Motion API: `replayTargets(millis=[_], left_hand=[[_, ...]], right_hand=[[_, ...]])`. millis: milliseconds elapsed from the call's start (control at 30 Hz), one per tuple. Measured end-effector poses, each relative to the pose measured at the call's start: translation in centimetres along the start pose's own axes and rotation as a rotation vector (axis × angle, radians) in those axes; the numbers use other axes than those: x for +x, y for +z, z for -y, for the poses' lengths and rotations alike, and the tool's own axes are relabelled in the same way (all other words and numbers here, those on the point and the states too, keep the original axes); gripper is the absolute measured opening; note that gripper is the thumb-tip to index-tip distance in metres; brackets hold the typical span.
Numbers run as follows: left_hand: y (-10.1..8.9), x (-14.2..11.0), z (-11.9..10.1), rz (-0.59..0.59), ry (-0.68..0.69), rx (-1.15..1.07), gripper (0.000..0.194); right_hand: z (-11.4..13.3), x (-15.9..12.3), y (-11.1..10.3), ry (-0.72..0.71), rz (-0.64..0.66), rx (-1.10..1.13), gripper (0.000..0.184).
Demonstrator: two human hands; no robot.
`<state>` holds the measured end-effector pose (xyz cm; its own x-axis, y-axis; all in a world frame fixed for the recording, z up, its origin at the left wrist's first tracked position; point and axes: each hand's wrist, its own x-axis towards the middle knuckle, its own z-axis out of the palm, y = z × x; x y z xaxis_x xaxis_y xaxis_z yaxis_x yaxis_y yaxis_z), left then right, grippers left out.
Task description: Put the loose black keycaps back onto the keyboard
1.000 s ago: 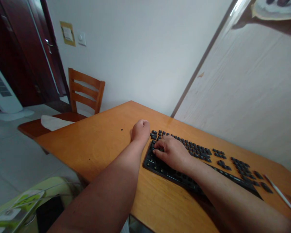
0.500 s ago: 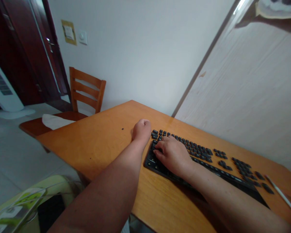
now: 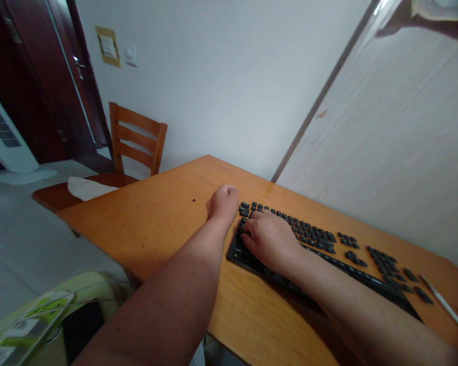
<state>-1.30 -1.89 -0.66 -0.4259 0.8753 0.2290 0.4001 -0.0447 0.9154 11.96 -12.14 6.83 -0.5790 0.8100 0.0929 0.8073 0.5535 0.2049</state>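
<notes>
Head view: two bare arms reach out over a wood table (image 3: 168, 223).
Right hand (image 3: 272, 238): palm down on the left end of a black keyboard (image 3: 239, 254), with its fingers bent. The tips are hard to see, so I can't tell how tight they close or if they pinch anything.
Left hand (image 3: 224, 202): curled up like a fist, on the table just beside the first few loose keys (image 3: 311, 234). I can't tell if there is anything inside it.
Keyboard: flat on the table, partly hidden by the right hand and arm. Its near left corner shows, with small bare spots on it.
Keys: lots of little black ones, lying on the table behind the keyboard in rows. More bunches sit off to the right.
Stick (image 3: 445, 302): thin and white, on the table at the right, near the last keys.
Speck (image 3: 193, 200): tiny and black, on the table to the left of the fist.
Chair (image 3: 137, 140): brown wood, past the table's left side, with a white cloth (image 3: 89, 189) on its seat.
Green seat (image 3: 91, 280): low on the left, with a flat black thing (image 3: 82, 325) on it.
Door (image 3: 34, 76): dark red, far back on the left.
</notes>
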Motion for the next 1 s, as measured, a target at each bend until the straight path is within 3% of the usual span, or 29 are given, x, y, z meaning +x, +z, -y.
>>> replayTargets(millis=[233, 533, 767, 1000], left_hand=[[0.2, 0.2, 0.2, -0.026, 0.024, 0.014, 0.031], [0.2, 0.1, 0.1, -0.033, 0.026, -0.025, 0.029], [0.2, 0.1, 0.0, -0.022, 0.028, 0.014, 0.031], [0.3, 0.3, 0.3, -0.009, 0.025, -0.015, 0.03]], right_hand=[[0.9, -0.1, 0.0, -0.034, -0.029, -0.069, 0.025], [2.6, -0.9, 0.2, -0.017, 0.058, -0.121, 0.022], [3.8, -2.3, 0.0, 0.001, 0.115, -0.194, 0.038], [3.9, -2.1, -0.3, 0.027, 0.142, -0.19, 0.039]])
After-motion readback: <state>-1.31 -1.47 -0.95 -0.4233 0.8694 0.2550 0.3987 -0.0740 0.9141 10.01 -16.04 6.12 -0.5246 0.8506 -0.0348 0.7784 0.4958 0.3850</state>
